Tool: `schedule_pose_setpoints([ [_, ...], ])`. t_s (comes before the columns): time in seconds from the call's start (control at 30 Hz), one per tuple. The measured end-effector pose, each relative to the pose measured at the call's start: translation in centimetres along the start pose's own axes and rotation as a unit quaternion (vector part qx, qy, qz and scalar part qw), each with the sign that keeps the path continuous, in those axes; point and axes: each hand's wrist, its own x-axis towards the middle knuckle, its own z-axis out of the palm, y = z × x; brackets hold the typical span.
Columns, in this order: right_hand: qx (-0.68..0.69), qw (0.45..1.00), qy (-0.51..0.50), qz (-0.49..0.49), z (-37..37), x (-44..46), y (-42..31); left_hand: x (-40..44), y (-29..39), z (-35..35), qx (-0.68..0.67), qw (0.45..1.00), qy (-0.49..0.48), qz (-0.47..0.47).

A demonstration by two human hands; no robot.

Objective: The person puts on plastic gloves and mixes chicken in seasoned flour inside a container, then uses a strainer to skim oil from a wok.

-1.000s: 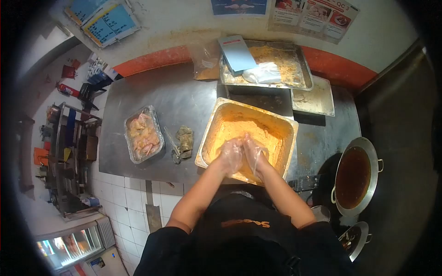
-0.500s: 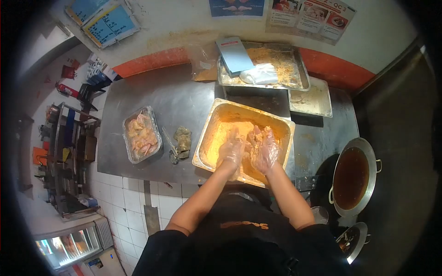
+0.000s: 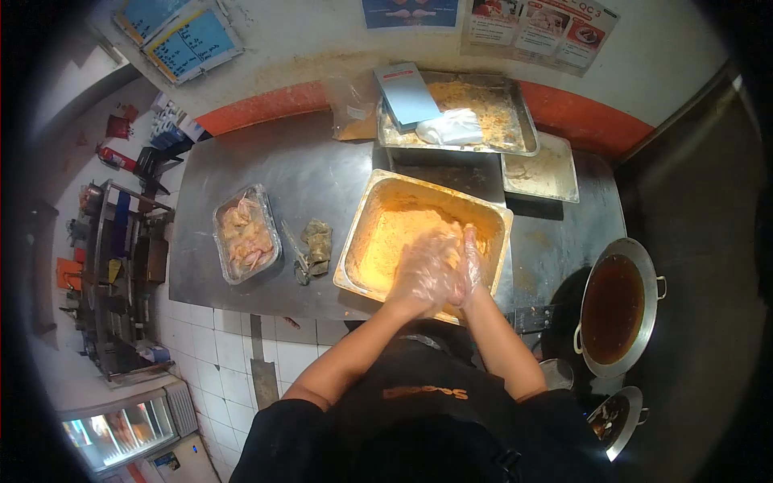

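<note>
Where left hand (image 3: 427,270) blurs against cupped right hand (image 3: 473,272), over powder (image 3: 377,251), grip unclear

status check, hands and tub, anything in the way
Left hand and right hand, both gloved, close together inside tub. Orange powder within, grasp unclear. Clear tray left of tub, not in the way.

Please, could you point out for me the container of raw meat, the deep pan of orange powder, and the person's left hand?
Container of raw meat (image 3: 275,233): head view, right rim.
Deep pan (image 3: 435,199): head view, inner far wall.
Left hand (image 3: 427,276): head view, back of the hand.
</note>
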Motion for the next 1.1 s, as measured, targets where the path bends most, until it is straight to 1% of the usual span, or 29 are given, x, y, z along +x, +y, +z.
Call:
schedule_pose_setpoints([
  [0.03,0.019,0.996,-0.080,0.028,-0.2,-0.3,-0.1,0.0,-1.0,0.0,0.000,1.000,0.000,0.000],
  [0.07,0.038,0.985,-0.159,0.055,-0.2,-0.6,-0.2,0.3,-2.7,0.1,0.096,0.994,-0.042,-0.023],
  [0.1,0.037,0.985,-0.160,0.054,0.1,-0.7,-0.4,0.6,-3.6,-0.3,0.190,0.977,-0.083,-0.045],
  [0.13,0.036,0.990,-0.128,0.045,0.4,-1.0,-0.6,0.6,-4.1,-0.5,0.137,0.989,-0.057,0.024],
  [0.17,0.037,0.994,-0.093,0.037,0.5,-1.2,-0.5,0.5,-4.0,0.0,0.136,0.989,-0.059,0.024],
  [0.2,0.040,0.994,-0.090,0.038,0.4,-1.4,-0.2,0.6,-3.0,0.1,0.113,0.993,-0.024,0.020],
  [0.23,-0.031,0.995,-0.094,0.023,0.6,-1.3,-0.1,1.1,-1.9,-0.3,0.091,0.996,0.014,0.017],
  [0.27,-0.067,0.993,-0.098,0.015,0.7,-0.9,0.1,1.6,-0.6,-0.7,0.093,0.995,0.015,0.018],
  [0.3,-0.102,0.990,-0.100,0.006,0.8,-0.6,0.4,2.3,1.2,-1.7,-0.064,0.983,0.001,-0.171],
  [0.33,-0.169,0.980,-0.099,-0.042,0.4,0.0,0.7,2.6,2.1,-2.1,-0.219,0.911,-0.013,-0.350],
  [0.37,-0.236,0.963,-0.095,-0.089,0.0,0.3,1.0,2.6,1.9,-1.9,-0.220,0.911,-0.014,-0.349],
  [0.47,-0.274,0.956,-0.078,-0.069,0.2,-0.2,1.4,2.0,-1.5,0.6,-0.260,0.908,0.009,-0.327],
  [0.5,-0.273,0.956,-0.078,-0.068,0.6,-0.6,1.5,1.7,-3.8,2.2,-0.138,0.968,-0.006,-0.209],
  [0.53,-0.286,0.953,-0.068,-0.067,1.2,-1.3,1.6,1.7,-4.7,2.4,-0.011,0.996,-0.022,-0.083],
  [0.57,-0.300,0.950,-0.058,-0.067,1.7,-1.8,1.5,1.7,-5.4,2.8,-0.010,0.996,-0.023,-0.082],
  [0.63,-0.302,0.948,-0.042,-0.093,2.1,-2.1,1.3,2.1,-5.3,2.3,0.134,0.990,-0.039,-0.005],
  [0.67,-0.304,0.945,-0.028,-0.118,2.1,-2.2,1.2,2.0,-5.0,2.1,0.134,0.990,-0.040,-0.002],
  [0.7,-0.302,0.945,-0.026,-0.122,1.5,-1.8,1.0,2.1,-3.8,0.9,-0.179,0.962,-0.020,-0.207],
  [0.73,-0.306,0.940,-0.036,-0.149,0.4,-1.2,0.8,2.1,-3.0,0.2,-0.465,0.798,0.000,-0.384],
  [0.77,-0.309,0.933,-0.046,-0.176,-0.6,-0.6,0.8,2.0,-2.9,0.5,-0.464,0.799,-0.005,-0.381],
  [0.8,-0.306,0.934,-0.044,-0.181,-0.7,-0.5,0.8,1.9,-2.5,0.7,-0.399,0.871,0.017,-0.287],
  [0.83,-0.262,0.956,-0.020,-0.127,-0.8,-0.4,0.9,1.7,-2.1,1.0,-0.328,0.925,0.037,-0.186],
  [0.87,-0.215,0.974,0.004,-0.076,-1.0,-0.4,0.9,1.4,-2.1,0.9,-0.329,0.927,0.029,-0.179],
  [0.9,-0.208,0.974,0.011,-0.091,-0.3,-1.1,0.7,1.4,-1.9,0.2,-0.233,0.965,0.009,-0.124],
  [0.93,-0.241,0.969,-0.012,-0.055,0.9,-2.3,0.1,1.8,-1.7,-0.1,-0.139,0.989,-0.014,-0.056],
  [1.0,-0.315,0.948,0.012,-0.038,1.4,-3.5,-1.0,2.3,-2.4,-0.1,-0.049,0.995,-0.082,-0.012],
  [1.03,-0.353,0.933,0.055,-0.048,1.3,-3.7,-0.8,2.2,-3.4,0.6,-0.042,0.997,-0.064,0.019],
  [1.07,-0.340,0.939,-0.014,-0.053,-2.0,-1.2,0.3,2.2,-4.1,0.9,-0.030,0.997,-0.067,0.025],
  [1.1,-0.401,0.911,0.046,-0.078,-1.9,-1.5,1.1,2.3,-4.1,0.9,-0.022,0.997,-0.065,0.016],
])
